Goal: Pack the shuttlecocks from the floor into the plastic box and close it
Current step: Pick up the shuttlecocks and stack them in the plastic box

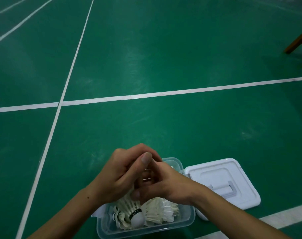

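Both hands over plastic box (188, 219) | left hand (122, 176) and right hand (165, 185) curled together, apparently on shuttlecocks (129, 207) just below fingers, grip hidden | cork ends toward the wearer, feathers white, lying in box | lid (222, 183) off, touching box's right side, right hand nearer

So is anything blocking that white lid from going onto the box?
Yes. Both hands, left hand and right hand, hover over the open plastic box, working on the shuttlecocks. The lid lies flat on the floor just right of the box, with nothing visible on it.
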